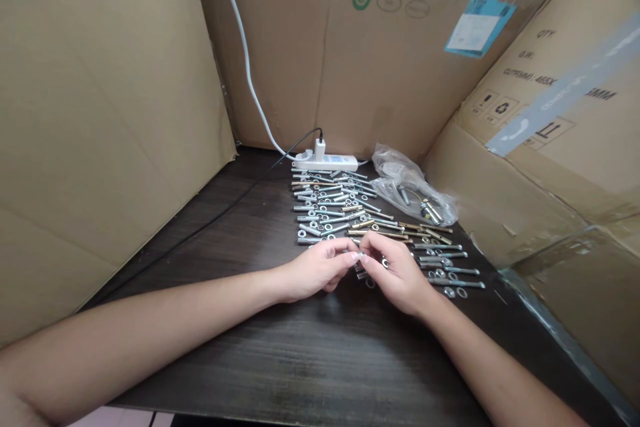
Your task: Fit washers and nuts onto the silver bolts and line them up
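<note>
My left hand (320,268) and my right hand (395,270) meet above the dark table, thumbs and forefingers pinched together tip to tip. A tiny pale, shiny bit shows between the fingertips, too small to name. Just beyond and beside them lie rows of metal hardware: silver bolts (457,283), brass-coloured bolts (383,235), short metal sleeves (309,241), nuts (301,234) and flat washers (462,293). Some of these pieces are hidden behind my right hand.
A white power strip (327,162) with a plugged-in charger (320,148) stands behind the rows. A black cable (215,219) crosses the table (280,360). A clear plastic bag (400,170) holds several metal parts. Cardboard boxes (280,47) enclose the left, back and right.
</note>
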A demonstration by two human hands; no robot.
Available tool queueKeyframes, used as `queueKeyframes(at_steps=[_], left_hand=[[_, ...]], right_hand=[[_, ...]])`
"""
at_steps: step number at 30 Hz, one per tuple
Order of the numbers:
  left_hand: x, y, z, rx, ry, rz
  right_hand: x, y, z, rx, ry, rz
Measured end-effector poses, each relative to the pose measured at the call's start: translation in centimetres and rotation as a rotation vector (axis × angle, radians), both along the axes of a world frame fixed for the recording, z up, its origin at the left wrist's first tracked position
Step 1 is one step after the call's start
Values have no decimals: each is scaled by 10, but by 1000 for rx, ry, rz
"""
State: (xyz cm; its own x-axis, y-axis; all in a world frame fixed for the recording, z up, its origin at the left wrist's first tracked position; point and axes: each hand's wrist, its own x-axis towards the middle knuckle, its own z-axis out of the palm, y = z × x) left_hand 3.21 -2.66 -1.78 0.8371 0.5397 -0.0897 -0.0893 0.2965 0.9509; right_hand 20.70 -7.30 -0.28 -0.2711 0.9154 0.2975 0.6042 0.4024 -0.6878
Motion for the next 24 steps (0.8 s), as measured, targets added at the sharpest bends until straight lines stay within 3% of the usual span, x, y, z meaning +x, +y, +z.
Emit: queueKeyframes(at_steps=[24], left_hand=[[1, 0, 0, 39, -3, 10]], right_hand=[[-4, -2, 3, -14, 8, -35]])
